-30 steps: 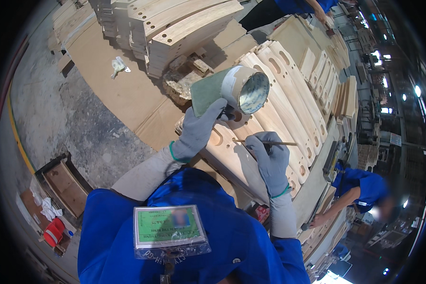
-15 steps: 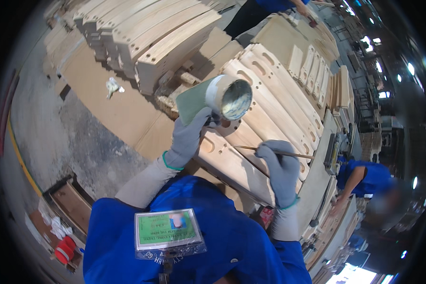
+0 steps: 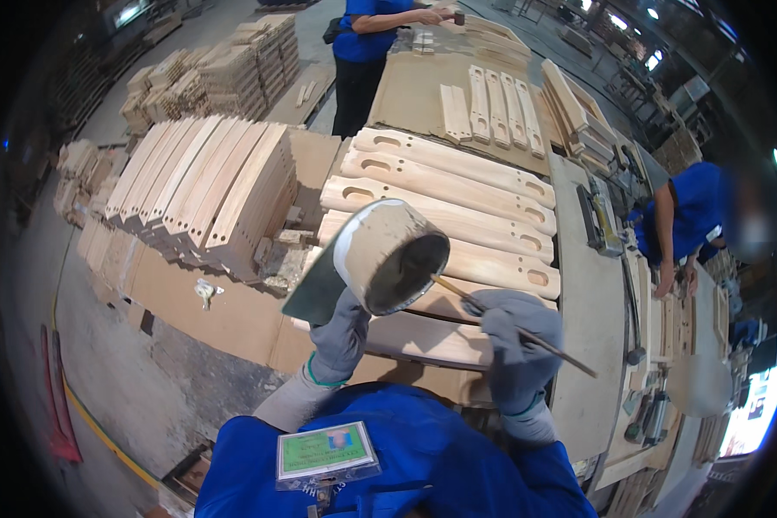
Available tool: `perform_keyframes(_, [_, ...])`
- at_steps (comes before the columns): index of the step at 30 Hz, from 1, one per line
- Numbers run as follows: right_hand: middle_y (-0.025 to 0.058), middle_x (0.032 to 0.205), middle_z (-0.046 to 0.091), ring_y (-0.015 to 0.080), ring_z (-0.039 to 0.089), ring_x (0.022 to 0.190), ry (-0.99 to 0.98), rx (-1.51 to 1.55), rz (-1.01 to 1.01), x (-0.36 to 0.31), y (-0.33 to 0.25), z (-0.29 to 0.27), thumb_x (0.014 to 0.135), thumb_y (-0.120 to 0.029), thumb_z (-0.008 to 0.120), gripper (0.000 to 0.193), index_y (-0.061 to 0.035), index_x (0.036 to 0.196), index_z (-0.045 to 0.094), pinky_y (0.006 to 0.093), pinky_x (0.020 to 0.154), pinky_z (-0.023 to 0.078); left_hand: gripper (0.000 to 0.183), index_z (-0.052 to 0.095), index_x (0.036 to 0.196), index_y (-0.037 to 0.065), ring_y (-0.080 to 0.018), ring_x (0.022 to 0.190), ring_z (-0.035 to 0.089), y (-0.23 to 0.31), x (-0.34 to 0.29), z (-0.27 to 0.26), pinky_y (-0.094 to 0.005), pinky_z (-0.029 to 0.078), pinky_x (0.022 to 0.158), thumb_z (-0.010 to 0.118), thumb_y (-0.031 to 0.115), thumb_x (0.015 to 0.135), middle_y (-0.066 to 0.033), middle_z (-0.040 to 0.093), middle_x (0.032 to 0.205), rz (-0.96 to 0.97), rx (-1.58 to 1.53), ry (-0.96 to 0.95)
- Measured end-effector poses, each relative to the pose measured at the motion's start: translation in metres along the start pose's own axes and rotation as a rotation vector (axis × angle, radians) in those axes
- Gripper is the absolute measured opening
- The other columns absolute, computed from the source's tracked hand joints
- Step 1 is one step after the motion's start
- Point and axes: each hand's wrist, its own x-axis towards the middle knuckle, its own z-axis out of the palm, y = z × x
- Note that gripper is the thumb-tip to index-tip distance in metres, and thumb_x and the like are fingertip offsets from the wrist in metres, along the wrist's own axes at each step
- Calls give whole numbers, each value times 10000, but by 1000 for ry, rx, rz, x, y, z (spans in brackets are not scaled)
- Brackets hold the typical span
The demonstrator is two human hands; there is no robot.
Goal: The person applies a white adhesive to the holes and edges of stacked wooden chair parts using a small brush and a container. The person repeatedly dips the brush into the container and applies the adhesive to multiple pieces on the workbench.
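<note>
My gloved left hand [image 3: 340, 338] holds up a cardboard tube pot [image 3: 378, 250], tilted so its dark, smeared inside faces right. A flat grey-green piece [image 3: 312, 289] sticks out beside the pot on the same hand's side. In my gloved right hand [image 3: 523, 345] a thin wooden stick [image 3: 544, 341] is pinched, with its far tip at the mouth of the pot. Beneath both hands lies a row of curved wooden slats [image 3: 457, 246], each with an oval slot and small round holes near its ends. The pot covers part of several slats.
A stack of curved wooden pieces [image 3: 198, 177] stands on cardboard at left. Beyond the row, smaller slotted slats [image 3: 496, 104] lie on a board. One co-worker [image 3: 367, 52] stands at the far side, another [image 3: 682, 211] at right. A metal clamp-like tool [image 3: 603, 220] lies on the right bench.
My view has swung, so the slats now lie more crosswise. The stick's tip has come from over the slats to the pot's mouth. The pot is more tilted and appears nearer.
</note>
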Motion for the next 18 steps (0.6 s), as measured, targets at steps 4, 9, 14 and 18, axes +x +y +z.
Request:
perform_keyframes(4, [159,954,647,302,632,860,-212,-195,-204,-24,15,-24,752,-17,633,174,-11,926,621,363,754,506,395,373,1328,47,-207,1194,461,-21,-5,12,-362,387,1010,434,76,938,-86,443,1324,-59,-81,-5])
perform_keyframes(9, [150,928,643,320,640,856,-227,-42,-246,-54,14,-71,715,0,633,121,-47,823,662,387,750,515,400,371,1329,37,-199,1187,461,-38,-9,40,-362,368,1023,441,96,939,-81,441,1320,-123,-99,15])
perform_keyframes(14, [156,904,637,297,648,846,26,119,-46,-74,30,-86,699,14,648,62,-17,752,643,372,745,523,394,379,1316,14,-212,1187,462,-47,-22,83,-362,366,1021,443,115,941,-96,454,1303,-156,-206,-82])
perform_keyframes(18, [217,901,623,340,644,844,104,171,-248,-87,39,-101,700,38,666,150,35,819,575,410,726,536,360,420,1282,18,-241,1165,484,-72,-36,90,-381,402,989,457,86,931,-119,478,1271,-157,-231,-66])
